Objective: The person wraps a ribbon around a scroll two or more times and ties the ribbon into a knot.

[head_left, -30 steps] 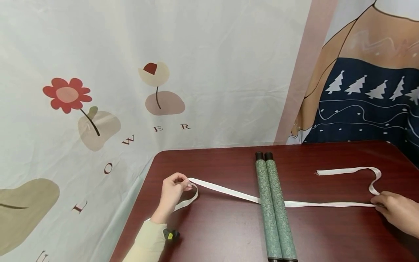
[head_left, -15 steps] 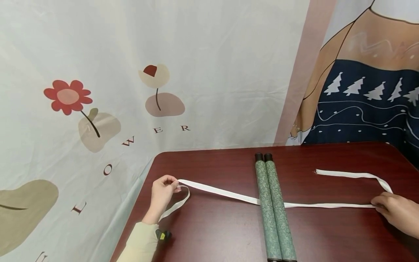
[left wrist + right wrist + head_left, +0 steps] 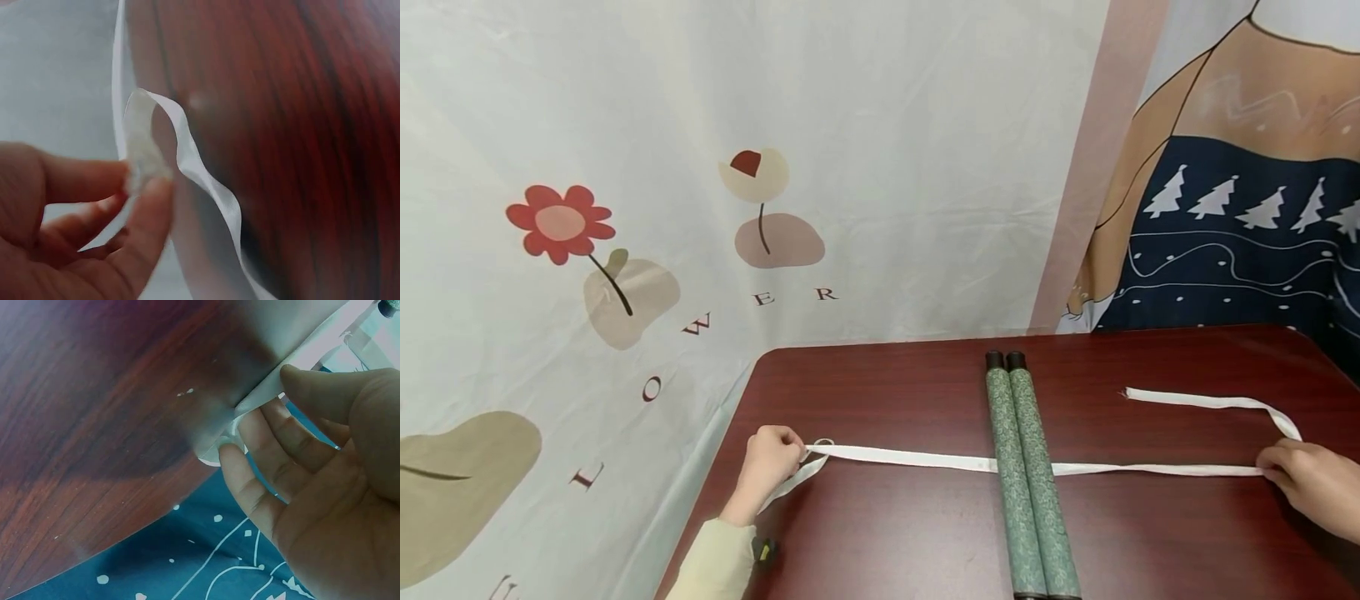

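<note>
Two green patterned scroll rolls (image 3: 1028, 483) with black end knobs lie side by side on the dark red wooden table (image 3: 887, 533). A long white ribbon (image 3: 902, 457) runs beneath them and shows on both sides. Left of the rolls, my left hand (image 3: 769, 462) pinches the ribbon between thumb and fingertips, with a loose length curling down from it. In the left wrist view the pinched ribbon (image 3: 195, 164) loops over the table edge. On the far right, my right hand (image 3: 1311, 483) pinches the other stretch between thumb and fingers; its free tail (image 3: 1210, 401) bends back across the table.
Behind the table hangs a pale cloth (image 3: 910, 208) printed with flowers and letters. A dark blue printed area with white trees (image 3: 1240, 250) is at the back right. A small black device (image 3: 765, 550) sits at the left wrist.
My left hand has moved left, then lower and nearer, so the left stretch of ribbon lies straighter. The right hand stays almost in place, while the ribbon's bend beside it has flattened.
</note>
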### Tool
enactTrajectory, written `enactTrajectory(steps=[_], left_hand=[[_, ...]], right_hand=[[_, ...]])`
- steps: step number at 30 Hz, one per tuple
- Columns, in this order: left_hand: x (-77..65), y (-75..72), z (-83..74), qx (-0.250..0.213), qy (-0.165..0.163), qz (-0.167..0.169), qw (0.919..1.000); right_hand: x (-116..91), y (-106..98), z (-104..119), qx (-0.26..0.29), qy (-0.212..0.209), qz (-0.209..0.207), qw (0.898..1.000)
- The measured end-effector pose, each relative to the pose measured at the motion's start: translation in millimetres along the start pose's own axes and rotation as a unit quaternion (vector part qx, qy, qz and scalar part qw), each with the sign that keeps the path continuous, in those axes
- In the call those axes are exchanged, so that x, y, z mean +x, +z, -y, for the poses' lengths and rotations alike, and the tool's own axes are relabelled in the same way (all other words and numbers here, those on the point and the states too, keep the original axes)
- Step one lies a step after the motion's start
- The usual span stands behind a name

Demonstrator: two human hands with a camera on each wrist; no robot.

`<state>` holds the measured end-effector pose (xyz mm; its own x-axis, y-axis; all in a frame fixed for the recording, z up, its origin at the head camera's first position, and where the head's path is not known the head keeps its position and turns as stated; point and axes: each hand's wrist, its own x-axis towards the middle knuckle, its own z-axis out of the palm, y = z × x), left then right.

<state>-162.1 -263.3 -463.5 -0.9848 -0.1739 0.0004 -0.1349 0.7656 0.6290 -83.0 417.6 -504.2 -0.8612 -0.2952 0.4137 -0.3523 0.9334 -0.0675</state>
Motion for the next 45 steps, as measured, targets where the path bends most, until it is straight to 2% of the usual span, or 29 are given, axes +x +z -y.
enactTrajectory(steps=[3, 7, 11, 14, 19, 24, 28, 32, 38, 45], left_hand=[[-1.1, 1.4, -1.8, 0.044, 0.043, 0.006, 0.9981], [-5.7, 6.3, -15.7, 0.076, 0.112, -0.042, 0.9899], [-17.2, 16.9, -39.1, 0.103, 0.176, -0.086, 0.9752], [-27.6, 29.1, -58.0, 0.108, 0.214, -0.085, 0.9672], [-40.2, 52.6, -85.3, 0.105, 0.258, -0.053, 0.9591], [-46.3, 73.5, -100.7, 0.1, 0.28, -0.02, 0.9547], [-48.5, 87.3, -108.2, 0.1, 0.29, 0.01, 0.9518], [-48.1, 99.4, -113.5, 0.109, 0.298, 0.033, 0.9477], [-50.0, 112.7, -123.8, 0.129, 0.305, 0.065, 0.9414], [-52.6, 120.9, -134.7, 0.178, 0.294, 0.092, 0.9346]], right_hand=[[1.5, -0.8, 1.4, 0.0, 0.022, 0.027, 0.999], [7.5, -4.9, 7.0, -0.011, 0.069, 0.081, 0.994], [16.3, -12.0, 20.1, -0.017, 0.088, 0.113, 0.99], [24.2, -17.8, 32.8, -0.012, 0.079, 0.129, 0.988], [36.0, -23.1, 53.7, 0.004, 0.077, 0.162, 0.984], [43.0, -21.2, 71.2, 0.033, 0.065, 0.158, 0.985], [49.4, -18.1, 80.4, 0.052, 0.047, 0.15, 0.986], [56.3, -13.4, 87.7, 0.072, 0.034, 0.159, 0.984], [64.8, -4.6, 102.1, 0.091, 0.025, 0.18, 0.979], [68.9, 0.3, 109.4, 0.083, 0.051, 0.211, 0.973]])
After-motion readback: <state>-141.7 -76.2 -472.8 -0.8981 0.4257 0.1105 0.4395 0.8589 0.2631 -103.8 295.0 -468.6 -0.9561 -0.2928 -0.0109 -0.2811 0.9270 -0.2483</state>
